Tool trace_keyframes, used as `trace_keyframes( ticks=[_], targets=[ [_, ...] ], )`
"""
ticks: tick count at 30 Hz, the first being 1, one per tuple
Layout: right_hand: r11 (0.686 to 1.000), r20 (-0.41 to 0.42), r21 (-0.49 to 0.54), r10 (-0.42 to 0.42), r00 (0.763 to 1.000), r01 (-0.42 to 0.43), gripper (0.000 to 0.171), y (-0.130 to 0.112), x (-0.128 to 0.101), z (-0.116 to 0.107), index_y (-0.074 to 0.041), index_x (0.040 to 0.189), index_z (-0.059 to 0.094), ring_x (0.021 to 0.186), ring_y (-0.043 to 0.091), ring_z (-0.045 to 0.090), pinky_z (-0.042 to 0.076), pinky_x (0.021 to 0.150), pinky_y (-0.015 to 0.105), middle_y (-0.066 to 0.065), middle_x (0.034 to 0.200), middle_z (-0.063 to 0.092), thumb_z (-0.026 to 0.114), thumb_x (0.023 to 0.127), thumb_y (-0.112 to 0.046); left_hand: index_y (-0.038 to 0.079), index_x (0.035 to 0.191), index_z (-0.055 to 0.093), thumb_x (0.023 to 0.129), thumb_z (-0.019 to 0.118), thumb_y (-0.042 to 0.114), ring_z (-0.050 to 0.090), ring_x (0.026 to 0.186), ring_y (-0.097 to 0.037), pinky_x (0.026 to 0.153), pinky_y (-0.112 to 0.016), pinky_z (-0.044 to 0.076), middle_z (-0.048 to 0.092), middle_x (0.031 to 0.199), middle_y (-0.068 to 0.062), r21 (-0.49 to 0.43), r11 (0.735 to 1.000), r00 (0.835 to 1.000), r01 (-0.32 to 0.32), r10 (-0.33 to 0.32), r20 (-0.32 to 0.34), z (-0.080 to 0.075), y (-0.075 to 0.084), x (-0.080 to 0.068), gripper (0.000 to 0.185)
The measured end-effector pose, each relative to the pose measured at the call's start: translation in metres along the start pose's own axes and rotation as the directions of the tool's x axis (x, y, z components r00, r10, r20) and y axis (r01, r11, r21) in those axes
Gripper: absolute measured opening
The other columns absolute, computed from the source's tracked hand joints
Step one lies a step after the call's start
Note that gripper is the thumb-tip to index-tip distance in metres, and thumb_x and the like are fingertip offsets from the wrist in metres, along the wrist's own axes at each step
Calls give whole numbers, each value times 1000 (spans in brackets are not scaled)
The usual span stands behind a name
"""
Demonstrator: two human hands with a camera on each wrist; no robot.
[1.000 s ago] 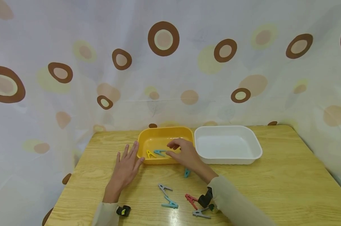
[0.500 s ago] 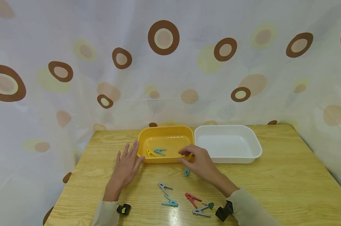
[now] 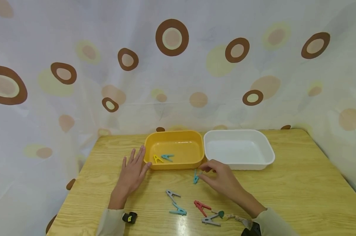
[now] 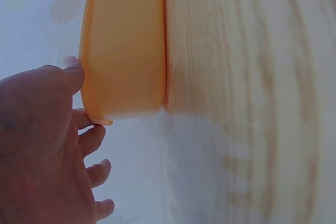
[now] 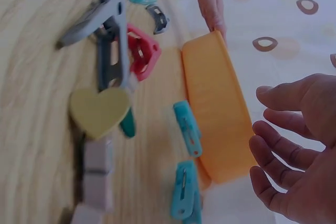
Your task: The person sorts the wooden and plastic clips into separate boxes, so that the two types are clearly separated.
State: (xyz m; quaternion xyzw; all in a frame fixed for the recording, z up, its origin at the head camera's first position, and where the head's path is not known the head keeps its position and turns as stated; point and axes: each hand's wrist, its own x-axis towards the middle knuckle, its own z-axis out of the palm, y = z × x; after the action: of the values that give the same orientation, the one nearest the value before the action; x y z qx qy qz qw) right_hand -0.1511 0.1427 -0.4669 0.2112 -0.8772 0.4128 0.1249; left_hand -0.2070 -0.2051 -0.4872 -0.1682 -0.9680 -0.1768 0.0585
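Observation:
My left hand rests against the left end of the yellow tray, its fingers spread. In the left wrist view the thumb and a finger touch the tray's rim. My right hand hovers beside a blue clothespin on the table just in front of that tray. Its fingers are loosely bent, with a gap to the thumb; the right wrist view shows nothing held. Inside the yellow tray lie a yellow clothespin and another blue clothespin.
A white tray adjoins the yellow one on the right. Nearer lie a grey clothespin, a light-blue one, a red one and another grey one. A string with a yellow heart lies near the right forearm.
My right hand has drawn back from over the yellow tray, toward me and to the right, down to the blue clothespin on the table. The left hand stays at the tray.

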Motion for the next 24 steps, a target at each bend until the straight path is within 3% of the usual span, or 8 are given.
trace_keyframes(
  ticks=[9,19,24],
  targets=[
    [993,52,-25,119,991,-118,25,16,-20,-12,-10,106,77,91,20,68,58,79,41,-2,102,74,86,83,-9,8,165,19,110,40,48,16,155,-40,117,-71,12,19,169,-6,8,1000,1000,5,-5,0,-1,1,1,71],
    [987,74,-92,135,988,-128,26,31,-39,-26,-12,104,76,89,15,65,56,80,35,-6,100,68,88,81,-11,9,165,18,110,40,47,15,155,-39,117,-71,10,18,170,-6,2,1000,1000,7,-7,7,-1,2,1,70],
    [975,104,-144,183,978,-168,27,36,-45,-31,-16,104,76,95,13,65,55,85,36,-9,102,68,89,80,-13,8,165,18,111,40,47,15,155,-40,117,-71,10,19,170,-6,-2,1000,1000,6,-6,2,-1,2,1,70]
  ],
)
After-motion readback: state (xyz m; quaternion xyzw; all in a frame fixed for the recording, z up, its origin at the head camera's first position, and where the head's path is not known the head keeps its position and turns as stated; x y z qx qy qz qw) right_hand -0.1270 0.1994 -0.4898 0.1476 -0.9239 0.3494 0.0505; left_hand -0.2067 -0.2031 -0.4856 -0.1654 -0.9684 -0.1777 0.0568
